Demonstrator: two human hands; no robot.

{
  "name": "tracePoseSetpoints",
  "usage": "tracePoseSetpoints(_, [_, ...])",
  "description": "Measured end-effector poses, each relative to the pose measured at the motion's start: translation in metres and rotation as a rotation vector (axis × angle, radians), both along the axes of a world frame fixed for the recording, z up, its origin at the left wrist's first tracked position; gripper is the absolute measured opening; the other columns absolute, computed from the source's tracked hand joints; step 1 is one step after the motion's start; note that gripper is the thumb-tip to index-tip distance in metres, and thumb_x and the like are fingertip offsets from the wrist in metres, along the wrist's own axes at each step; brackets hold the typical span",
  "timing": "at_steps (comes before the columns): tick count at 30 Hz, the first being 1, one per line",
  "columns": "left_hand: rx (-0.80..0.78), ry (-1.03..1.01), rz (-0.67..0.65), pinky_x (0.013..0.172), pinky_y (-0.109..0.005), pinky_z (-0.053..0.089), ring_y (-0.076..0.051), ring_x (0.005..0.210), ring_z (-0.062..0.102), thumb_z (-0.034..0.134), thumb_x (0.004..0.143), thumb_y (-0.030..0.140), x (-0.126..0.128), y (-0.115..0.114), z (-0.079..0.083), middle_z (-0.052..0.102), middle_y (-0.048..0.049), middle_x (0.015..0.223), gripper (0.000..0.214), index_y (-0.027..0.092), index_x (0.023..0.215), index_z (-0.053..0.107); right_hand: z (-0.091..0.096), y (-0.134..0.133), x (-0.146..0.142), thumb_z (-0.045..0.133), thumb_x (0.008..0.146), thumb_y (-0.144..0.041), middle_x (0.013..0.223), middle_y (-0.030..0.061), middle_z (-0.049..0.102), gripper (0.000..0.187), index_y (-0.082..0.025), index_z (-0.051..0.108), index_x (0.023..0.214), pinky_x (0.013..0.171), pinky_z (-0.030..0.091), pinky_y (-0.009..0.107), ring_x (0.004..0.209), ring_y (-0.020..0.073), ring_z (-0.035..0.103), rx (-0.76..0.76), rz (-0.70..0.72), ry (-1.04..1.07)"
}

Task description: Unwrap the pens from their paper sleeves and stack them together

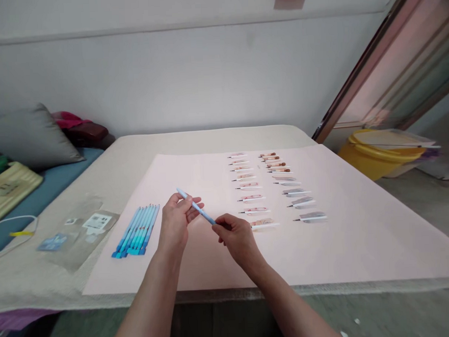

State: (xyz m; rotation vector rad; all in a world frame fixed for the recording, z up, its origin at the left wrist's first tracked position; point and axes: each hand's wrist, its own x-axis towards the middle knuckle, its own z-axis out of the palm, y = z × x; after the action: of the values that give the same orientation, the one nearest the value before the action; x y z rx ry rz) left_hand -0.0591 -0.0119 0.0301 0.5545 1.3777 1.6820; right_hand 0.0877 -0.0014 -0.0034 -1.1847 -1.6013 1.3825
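Both hands hold one light blue pen (195, 206) above a pink sheet (340, 233) on the table. My left hand (178, 220) pinches its upper half, and my right hand (237, 237) grips its darker lower end. A bundle of several blue pens (137, 231) lies on the sheet to the left of my left hand. To the right of my right hand, two rows of small pen parts (252, 193) with pink, brown and grey patterns (298, 195) are laid out on the sheet.
Empty clear plastic wrappers with labels (79, 227) lie on the beige table cover (135, 147) at the left. A grey cushion (32, 138), a white cable (13, 227) and a blue mat sit farther left. A yellow bucket (378, 153) stands at the right, beyond the table.
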Motion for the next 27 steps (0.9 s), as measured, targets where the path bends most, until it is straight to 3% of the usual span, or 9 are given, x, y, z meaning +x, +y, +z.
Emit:
tracePoseSetpoints(4, [0.014, 0.015, -0.010, 0.079, -0.038, 0.049, -0.020, 0.077, 0.065, 0.066, 0.070, 0.027, 0.006, 0.000, -0.005, 0.067, -0.0087, 0.079, 0.020, 0.015, 0.080, 0.054, 0.003, 0.000, 0.000, 0.055, 0.070, -0.024, 0.048, -0.0041, 0.052, 0.008, -0.019, 0.061, 0.066, 0.047, 0.039, 0.021, 0.046, 0.0105, 0.051, 0.004, -0.022, -0.041])
tracePoseSetpoints(10, [0.033, 0.024, -0.053, 0.082, -0.039, 0.048, -0.021, 0.080, 0.065, 0.065, 0.071, 0.030, 0.010, 0.000, -0.006, 0.067, -0.0090, 0.080, 0.021, 0.016, 0.082, 0.054, 0.002, 0.002, 0.004, 0.057, 0.069, -0.024, 0.045, -0.0046, 0.050, 0.008, -0.018, 0.061, 0.064, 0.045, 0.037, 0.020, 0.044, 0.0095, 0.049, -0.029, -0.032, -0.011])
tracePoseSetpoints(16, [0.045, -0.038, -0.192, 0.086, -0.038, 0.046, -0.020, 0.083, 0.065, 0.063, 0.073, 0.028, 0.008, 0.000, -0.003, 0.068, -0.0109, 0.083, 0.019, 0.015, 0.083, 0.054, 0.003, 0.002, 0.010, 0.062, 0.066, -0.028, 0.058, 0.0010, 0.058, 0.015, -0.013, 0.059, 0.065, 0.040, 0.030, 0.019, 0.041, 0.0050, 0.041, -0.532, 0.148, 0.408])
tracePoseSetpoints(18, [0.047, -0.059, -0.222, 0.086, -0.039, 0.046, -0.021, 0.084, 0.065, 0.063, 0.073, 0.027, 0.008, 0.000, -0.004, 0.068, -0.0116, 0.084, 0.018, 0.015, 0.083, 0.053, 0.003, 0.001, 0.010, 0.064, 0.065, -0.030, 0.063, 0.0029, 0.059, 0.018, -0.012, 0.059, 0.067, 0.041, 0.029, 0.019, 0.043, 0.0045, 0.041, -0.595, 0.147, 0.458])
tracePoseSetpoints(20, [0.043, -0.059, -0.221, 0.086, -0.039, 0.046, -0.021, 0.085, 0.065, 0.063, 0.073, 0.027, 0.008, 0.001, -0.006, 0.068, -0.0116, 0.085, 0.018, 0.015, 0.083, 0.053, 0.003, 0.000, 0.009, 0.063, 0.067, -0.031, 0.064, 0.0025, 0.059, 0.019, -0.013, 0.059, 0.069, 0.042, 0.032, 0.020, 0.044, 0.0061, 0.044, -0.504, 0.107, 0.392])
tracePoseSetpoints(23, [0.041, -0.060, -0.210, 0.086, -0.038, 0.046, -0.020, 0.085, 0.064, 0.062, 0.074, 0.028, 0.011, 0.001, -0.010, 0.068, -0.0112, 0.086, 0.018, 0.015, 0.083, 0.053, 0.004, -0.003, 0.006, 0.062, 0.067, -0.030, 0.058, -0.0021, 0.055, 0.015, -0.017, 0.060, 0.074, 0.043, 0.035, 0.021, 0.045, 0.0089, 0.047, -0.249, 0.024, 0.156])
tracePoseSetpoints(27, [0.024, -0.102, -0.268, 0.084, -0.036, 0.046, -0.020, 0.086, 0.063, 0.062, 0.073, 0.028, 0.015, 0.003, -0.013, 0.067, -0.0110, 0.088, 0.018, 0.016, 0.084, 0.055, 0.006, -0.005, 0.005, 0.060, 0.067, -0.027, 0.051, -0.0046, 0.050, 0.007, -0.020, 0.061, 0.066, 0.045, 0.033, 0.021, 0.046, 0.0093, 0.044, -0.014, -0.048, -0.100])
